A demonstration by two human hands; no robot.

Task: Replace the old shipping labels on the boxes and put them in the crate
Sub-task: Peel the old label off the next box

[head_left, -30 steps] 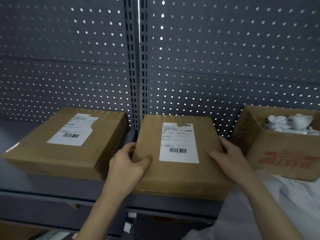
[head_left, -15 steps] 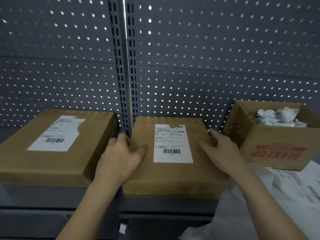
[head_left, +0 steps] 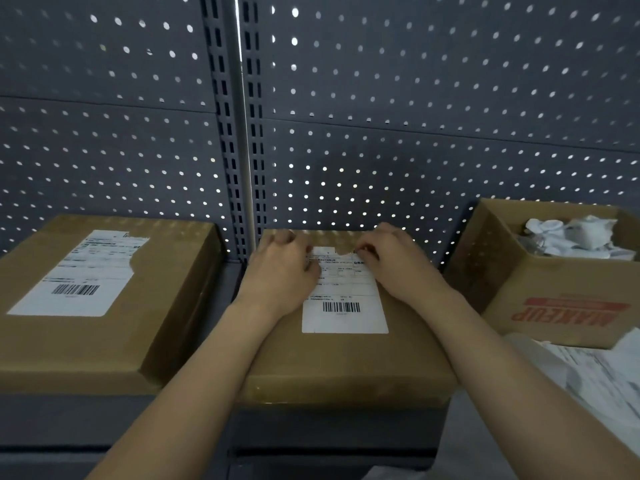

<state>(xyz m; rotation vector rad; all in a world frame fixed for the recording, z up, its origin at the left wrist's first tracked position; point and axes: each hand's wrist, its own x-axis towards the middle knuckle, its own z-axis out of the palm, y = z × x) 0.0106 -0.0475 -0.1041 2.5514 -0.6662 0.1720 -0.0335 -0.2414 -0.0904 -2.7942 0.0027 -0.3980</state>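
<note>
Head view: a shelf [head_left: 69, 420] backed by a grey pegboard [head_left: 433, 98], with a slotted post [head_left: 239, 133] running up between its two panels.
Middle box [head_left: 346, 362]: a closed brown carton, lying flat on the shelf right in front of the person, its near edge at the shelf's front.
Old label [head_left: 344, 306]: white with a barcode, stuck on the middle box's top; its top edge had a torn notch.
Left hand [head_left: 280, 271]: lay on the far left part of the middle box's top, fingers curled, thumb against the old label's left edge. Whether it gripped anything could not be told.
Right hand [head_left: 398, 261]: lay on the far right part of the same top, fingers curled, with thumb and fingertip pinched together on the old label's top edge just beside the notch.
Left box [head_left: 104, 334]: a second closed carton, lying flat on the shelf to the left, apart from the middle box.
Left box's label [head_left: 76, 275]: white with a barcode, its upper right corner torn away.
Open box [head_left: 554, 306]: stood on the right, near the middle box, with red upside-down lettering on its front wall.
Inside the open box: crumpled white paper [head_left: 575, 237], heaped toward the far right; what lay under it was hidden.
White sheets [head_left: 606, 368]: lay loose in front of the open box, at the lower right.
</note>
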